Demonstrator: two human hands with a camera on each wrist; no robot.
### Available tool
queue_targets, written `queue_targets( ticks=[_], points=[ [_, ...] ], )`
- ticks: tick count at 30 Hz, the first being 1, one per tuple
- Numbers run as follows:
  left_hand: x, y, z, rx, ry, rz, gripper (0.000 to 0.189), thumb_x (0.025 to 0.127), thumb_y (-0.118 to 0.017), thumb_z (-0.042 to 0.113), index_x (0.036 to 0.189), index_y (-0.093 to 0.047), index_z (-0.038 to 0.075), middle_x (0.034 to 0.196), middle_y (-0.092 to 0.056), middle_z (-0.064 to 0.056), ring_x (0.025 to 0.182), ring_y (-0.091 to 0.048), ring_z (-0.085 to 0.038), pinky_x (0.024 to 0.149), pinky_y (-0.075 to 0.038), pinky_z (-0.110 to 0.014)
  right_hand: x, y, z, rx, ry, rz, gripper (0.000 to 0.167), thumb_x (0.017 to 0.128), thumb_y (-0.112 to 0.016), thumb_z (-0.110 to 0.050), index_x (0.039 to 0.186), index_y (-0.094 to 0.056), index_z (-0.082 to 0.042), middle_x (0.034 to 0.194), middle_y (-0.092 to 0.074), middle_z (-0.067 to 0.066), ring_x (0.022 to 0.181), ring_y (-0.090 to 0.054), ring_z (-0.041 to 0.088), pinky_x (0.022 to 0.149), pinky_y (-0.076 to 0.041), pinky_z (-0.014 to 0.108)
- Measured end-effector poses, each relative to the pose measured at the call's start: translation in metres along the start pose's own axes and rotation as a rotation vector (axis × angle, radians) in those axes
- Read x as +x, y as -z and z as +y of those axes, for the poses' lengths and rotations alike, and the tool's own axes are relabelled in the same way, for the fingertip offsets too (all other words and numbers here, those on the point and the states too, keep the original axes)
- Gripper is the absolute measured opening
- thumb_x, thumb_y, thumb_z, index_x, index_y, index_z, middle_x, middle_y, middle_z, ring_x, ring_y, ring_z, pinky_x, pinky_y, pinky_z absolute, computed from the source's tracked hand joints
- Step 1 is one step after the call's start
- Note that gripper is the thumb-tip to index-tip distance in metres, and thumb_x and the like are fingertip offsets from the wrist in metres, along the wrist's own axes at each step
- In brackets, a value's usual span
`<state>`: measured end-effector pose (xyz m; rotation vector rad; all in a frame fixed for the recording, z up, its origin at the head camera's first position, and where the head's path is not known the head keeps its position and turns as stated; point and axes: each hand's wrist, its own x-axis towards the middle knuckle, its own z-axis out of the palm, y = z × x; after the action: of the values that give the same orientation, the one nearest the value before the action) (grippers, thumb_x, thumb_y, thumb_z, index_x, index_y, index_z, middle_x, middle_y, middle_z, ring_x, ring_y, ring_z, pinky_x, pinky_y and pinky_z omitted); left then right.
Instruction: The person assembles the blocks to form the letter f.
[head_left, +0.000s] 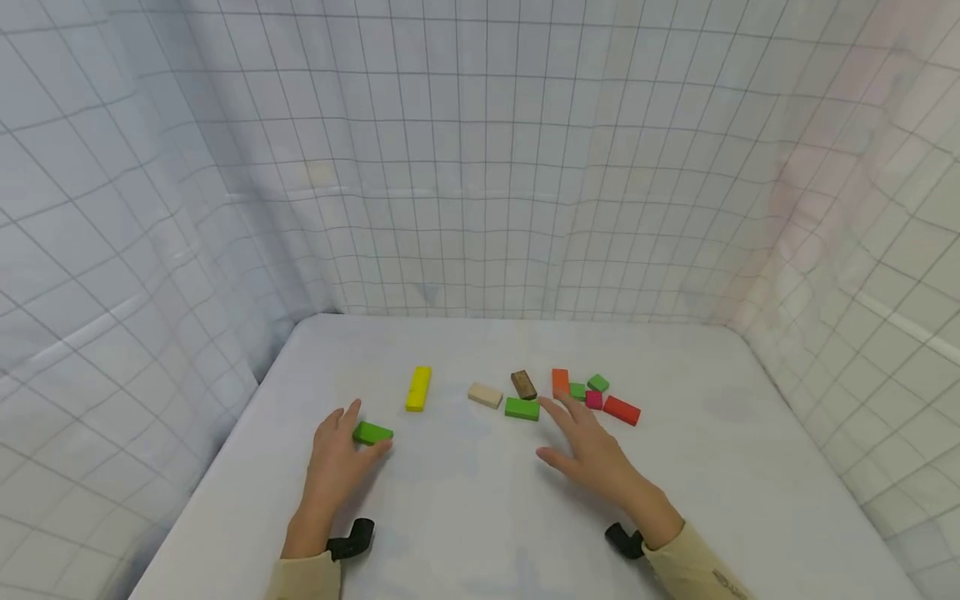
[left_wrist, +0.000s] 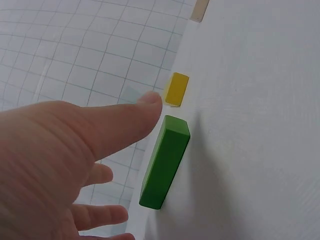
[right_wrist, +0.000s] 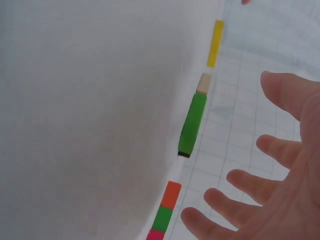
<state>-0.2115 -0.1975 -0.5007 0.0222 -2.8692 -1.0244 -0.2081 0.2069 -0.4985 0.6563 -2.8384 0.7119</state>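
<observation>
On the left of the white table, my left hand (head_left: pixel 336 467) is spread around a green block (head_left: pixel 372 433). In the left wrist view its thumb (left_wrist: pixel 125 122) is extended just past the near end of that green block (left_wrist: pixel 166 162), with fingers straight and a gap showing. My right hand (head_left: pixel 596 458) hovers with fingers apart over the table at right, holding nothing. Ahead of its fingertips lies another green block (head_left: pixel 522 409), with a brown block (head_left: pixel 523 384) behind it. An orange block (head_left: pixel 560 381) is partly hidden behind the right fingers.
A yellow block (head_left: pixel 418 388) and a beige block (head_left: pixel 485 395) lie mid-table. Near the right hand are small green blocks (head_left: pixel 597 382), a crimson cube (head_left: pixel 593 400) and a red block (head_left: pixel 622 410). White grid-patterned curtains (head_left: pixel 480 167) enclose the table's back and sides.
</observation>
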Motion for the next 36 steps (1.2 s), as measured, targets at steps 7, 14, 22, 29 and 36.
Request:
queue_targets(
  ticks=[7,14,22,29,36],
  points=[
    [-0.002,-0.002,-0.002,0.048,0.029,0.008,0.091,0.087,-0.079,0.037,0.150,-0.034,-0.011,0.147,-0.032,-0.036,0.137,-0.025,-0.053,0.108,-0.029,-0.065,0.016,-0.009,-0.016,0.062,0.051,-0.108,0.073,0.094,-0.069,-0.045,0.157,-0.036,-0.028,0.161,-0.030,0.004,0.143,-0.033,0.024,0.096,-0.049,0.055],
    [-0.003,-0.009,-0.005,0.102,0.021,0.034,0.085,0.086,-0.079,0.039,0.142,-0.042,-0.014,0.143,-0.036,-0.036,0.135,-0.029,-0.051,0.104,-0.033,-0.066,0.032,-0.023,-0.028,0.111,0.092,-0.176,0.066,0.098,-0.064,-0.045,0.156,-0.036,-0.031,0.159,-0.034,0.003,0.142,-0.035,0.021,0.104,-0.043,0.052],
    [-0.002,-0.013,-0.006,0.133,-0.010,0.093,0.075,0.083,-0.081,0.040,0.129,-0.053,-0.012,0.139,-0.040,-0.034,0.130,-0.033,-0.050,0.097,-0.036,-0.065,0.043,-0.033,-0.045,0.124,0.106,-0.211,0.063,0.098,-0.063,-0.045,0.155,-0.039,-0.033,0.158,-0.035,0.000,0.143,-0.034,0.020,0.106,-0.041,0.051],
    [-0.002,-0.012,-0.003,0.094,-0.014,0.094,0.071,0.080,-0.083,0.035,0.128,-0.056,-0.010,0.135,-0.044,-0.030,0.127,-0.035,-0.047,0.096,-0.038,-0.062,0.045,-0.035,-0.052,0.128,0.107,-0.213,0.061,0.098,-0.064,-0.042,0.154,-0.042,-0.028,0.156,-0.038,-0.003,0.141,-0.036,0.020,0.107,-0.041,0.050],
    [0.005,-0.018,0.004,0.040,-0.124,0.085,0.066,0.077,-0.084,0.025,0.131,-0.060,-0.004,0.123,-0.053,-0.021,0.120,-0.041,-0.041,0.094,-0.042,-0.054,0.048,-0.037,-0.057,0.136,0.145,-0.204,0.060,0.098,-0.064,-0.041,0.153,-0.043,-0.027,0.155,-0.040,0.000,0.139,-0.040,0.020,0.108,-0.040,0.050]
  ],
)
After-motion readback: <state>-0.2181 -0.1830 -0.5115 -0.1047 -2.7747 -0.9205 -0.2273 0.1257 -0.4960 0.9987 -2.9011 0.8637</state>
